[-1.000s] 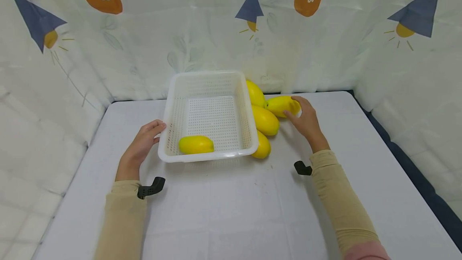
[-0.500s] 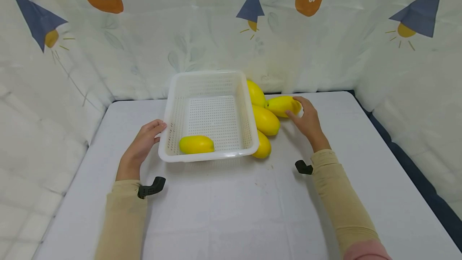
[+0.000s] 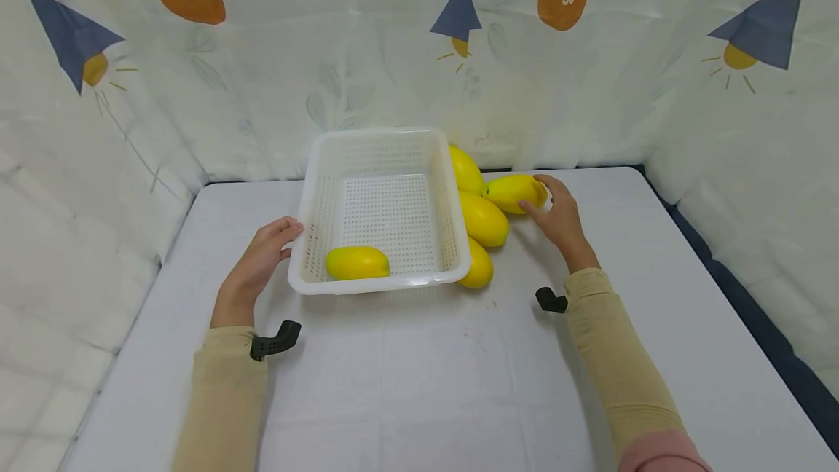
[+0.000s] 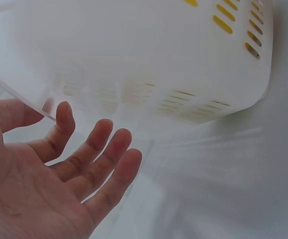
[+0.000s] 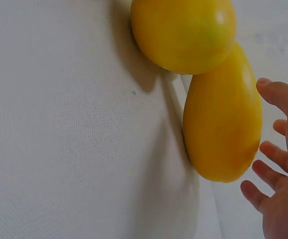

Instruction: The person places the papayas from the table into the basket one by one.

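On the white counter (image 3: 406, 377), a perforated basket (image 3: 419, 282) is pinched at nine o'clock by the left grip (image 3: 258, 259). The right grip (image 3: 559, 223) is loosely spread; at its ten o'clock a yellow mango (image 3: 513, 193) is placed, contact unclear. A second mango (image 3: 357, 263) is contained at the basket's seven o'clock.
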A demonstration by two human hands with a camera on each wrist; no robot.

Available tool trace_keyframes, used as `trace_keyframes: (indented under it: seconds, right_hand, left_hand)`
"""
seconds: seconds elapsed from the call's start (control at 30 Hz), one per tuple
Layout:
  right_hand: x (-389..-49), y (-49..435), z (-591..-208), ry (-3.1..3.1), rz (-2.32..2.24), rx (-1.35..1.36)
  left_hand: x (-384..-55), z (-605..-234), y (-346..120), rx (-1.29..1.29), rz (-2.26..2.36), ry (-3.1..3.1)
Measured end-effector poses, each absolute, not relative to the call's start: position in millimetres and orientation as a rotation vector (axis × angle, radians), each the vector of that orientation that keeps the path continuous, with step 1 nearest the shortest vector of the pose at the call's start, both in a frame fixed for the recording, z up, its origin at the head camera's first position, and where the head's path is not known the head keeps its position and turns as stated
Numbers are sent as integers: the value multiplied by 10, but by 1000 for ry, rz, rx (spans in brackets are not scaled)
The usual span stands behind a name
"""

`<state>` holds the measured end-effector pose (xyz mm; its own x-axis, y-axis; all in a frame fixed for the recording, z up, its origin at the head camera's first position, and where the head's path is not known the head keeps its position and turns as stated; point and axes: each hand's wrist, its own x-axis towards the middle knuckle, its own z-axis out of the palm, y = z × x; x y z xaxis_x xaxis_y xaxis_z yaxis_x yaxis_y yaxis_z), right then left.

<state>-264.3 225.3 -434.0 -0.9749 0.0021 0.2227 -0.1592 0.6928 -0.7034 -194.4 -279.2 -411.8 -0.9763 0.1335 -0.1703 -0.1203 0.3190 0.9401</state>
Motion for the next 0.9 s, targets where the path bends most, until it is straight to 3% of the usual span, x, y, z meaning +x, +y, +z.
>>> trace_keyframes:
  seconds: [0.9]
  right_hand:
    - [-2723,2357,-4479,-2779,1225,-29]
  left_hand:
    - [-1951,-4107,-2788,-7,1722,2354]
